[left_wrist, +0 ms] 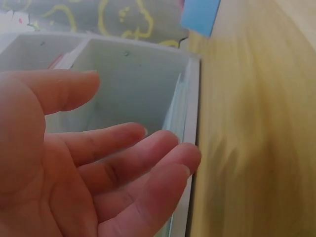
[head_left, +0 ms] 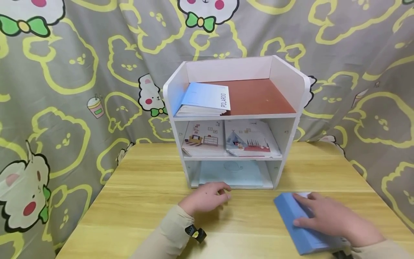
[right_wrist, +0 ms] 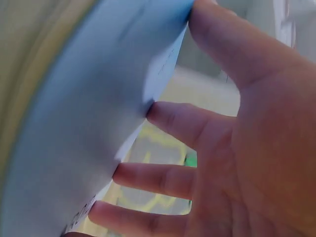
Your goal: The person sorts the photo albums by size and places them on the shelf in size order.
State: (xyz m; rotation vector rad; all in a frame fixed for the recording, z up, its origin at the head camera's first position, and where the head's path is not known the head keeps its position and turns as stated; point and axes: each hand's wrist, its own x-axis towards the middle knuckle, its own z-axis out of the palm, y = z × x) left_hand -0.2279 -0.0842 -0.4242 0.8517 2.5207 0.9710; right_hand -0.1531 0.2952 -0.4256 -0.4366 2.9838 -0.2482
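A thick blue photo album (head_left: 292, 219) lies on the table at the right. My right hand (head_left: 333, 217) rests on it, and in the right wrist view the spread, fairly straight fingers (right_wrist: 158, 178) touch its pale cover (right_wrist: 84, 113) with their tips. Just in front of the shelf's bottom compartment hovers my left hand (head_left: 208, 197), loosely bent and holding nothing. The small white shelf (head_left: 305, 86) stands at the table's back. A similar blue album (head_left: 207, 95) marked POLAROID lies on its top level, at the left.
Two illustrated books, one at left (head_left: 205, 140) and one at right (head_left: 249, 140), lie side by side in the middle compartment. A pale blue book (head_left: 231, 174) lies flat in the bottom one. A patterned grey curtain (head_left: 106, 86) hangs behind the wooden table (head_left: 145, 169).
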